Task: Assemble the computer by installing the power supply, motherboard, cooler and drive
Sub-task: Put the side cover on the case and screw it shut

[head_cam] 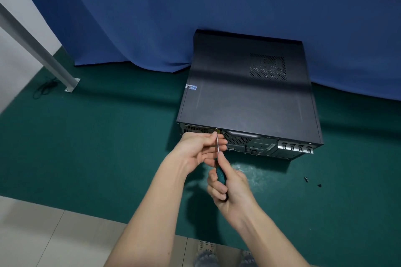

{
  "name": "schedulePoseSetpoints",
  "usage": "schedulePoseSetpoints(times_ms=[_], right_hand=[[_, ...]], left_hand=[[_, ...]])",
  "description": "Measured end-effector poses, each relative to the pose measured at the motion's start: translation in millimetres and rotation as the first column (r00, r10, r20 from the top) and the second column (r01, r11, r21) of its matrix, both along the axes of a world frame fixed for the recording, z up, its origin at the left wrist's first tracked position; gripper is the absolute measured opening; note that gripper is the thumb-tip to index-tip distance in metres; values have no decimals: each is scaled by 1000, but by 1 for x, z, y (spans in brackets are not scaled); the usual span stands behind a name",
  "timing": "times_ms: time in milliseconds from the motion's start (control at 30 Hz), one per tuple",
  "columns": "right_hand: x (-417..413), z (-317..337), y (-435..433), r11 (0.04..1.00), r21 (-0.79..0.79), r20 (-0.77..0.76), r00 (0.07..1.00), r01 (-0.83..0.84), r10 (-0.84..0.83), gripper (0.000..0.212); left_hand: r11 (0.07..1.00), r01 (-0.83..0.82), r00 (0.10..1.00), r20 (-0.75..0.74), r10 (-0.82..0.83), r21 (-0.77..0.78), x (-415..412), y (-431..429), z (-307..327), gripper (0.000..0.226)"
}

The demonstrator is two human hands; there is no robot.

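A black computer case (245,91) lies flat on the green mat, its side panel closed and its rear panel facing me. A screwdriver (217,147) with a teal handle points at a screw on the upper rear edge of the case. My right hand (227,186) grips the handle. My left hand (201,147) holds the metal shaft between its fingertips, close to the rear panel. The case's inside is hidden by the panel.
Two small dark screws (312,182) lie on the green mat (97,147) to the right. A blue curtain (195,6) hangs behind the case. A grey metal post (39,47) with a black cable (43,88) stands at far left. Pale floor tiles (43,234) lie near me.
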State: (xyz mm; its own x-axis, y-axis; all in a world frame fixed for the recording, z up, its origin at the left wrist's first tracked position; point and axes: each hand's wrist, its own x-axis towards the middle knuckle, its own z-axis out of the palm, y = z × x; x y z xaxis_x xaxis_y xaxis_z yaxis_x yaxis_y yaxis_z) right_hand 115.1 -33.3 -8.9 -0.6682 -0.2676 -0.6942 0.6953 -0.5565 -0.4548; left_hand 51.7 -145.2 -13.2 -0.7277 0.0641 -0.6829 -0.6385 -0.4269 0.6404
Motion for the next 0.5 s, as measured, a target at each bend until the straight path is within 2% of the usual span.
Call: schedulePoseSetpoints(times_ms=[67,133,167,200,267,300,333,367,400,433,467,500], right_hand=[[-2,1,-2,998,-59,44,999,8,-6,40],[-4,2,1,999,4,29,998,-52,52,35],[-3,3,1,983,139,0,993,-118,119,30],[-1,3,1,923,339,-36,978,-183,207,26],[6,1,-3,695,697,-94,939,-175,332,21],[9,-3,-4,637,760,-119,937,-128,330,25],[11,-6,-5,674,734,-143,950,-87,278,29],[11,-6,-3,783,619,-140,973,-59,184,29],[9,-3,-2,903,428,-95,991,-42,91,29],[8,1,-1,979,202,-10,999,-32,35,28],[6,4,-1,1000,10,77,997,-10,9,29],[5,5,-1,997,-81,119,993,11,-1,29]], left_hand=[[995,21,999,-32,-24,-94,1,3,4,13],[987,-13,998,-57,4,-162,1,8,6,13],[982,-38,997,-75,24,-185,1,11,6,13],[975,-60,995,-92,41,-212,0,13,5,13],[962,-92,991,-115,64,-256,1,15,2,12],[962,-103,990,-122,74,-252,2,16,0,11],[968,-105,989,-125,78,-226,2,16,0,11],[978,-95,990,-119,74,-186,3,15,-1,12],[987,-73,992,-109,57,-141,4,14,0,14],[993,-48,994,-102,36,-110,4,13,1,15],[994,-32,995,-102,21,-107,3,12,3,14],[991,-31,994,-105,17,-134,2,12,4,13]])
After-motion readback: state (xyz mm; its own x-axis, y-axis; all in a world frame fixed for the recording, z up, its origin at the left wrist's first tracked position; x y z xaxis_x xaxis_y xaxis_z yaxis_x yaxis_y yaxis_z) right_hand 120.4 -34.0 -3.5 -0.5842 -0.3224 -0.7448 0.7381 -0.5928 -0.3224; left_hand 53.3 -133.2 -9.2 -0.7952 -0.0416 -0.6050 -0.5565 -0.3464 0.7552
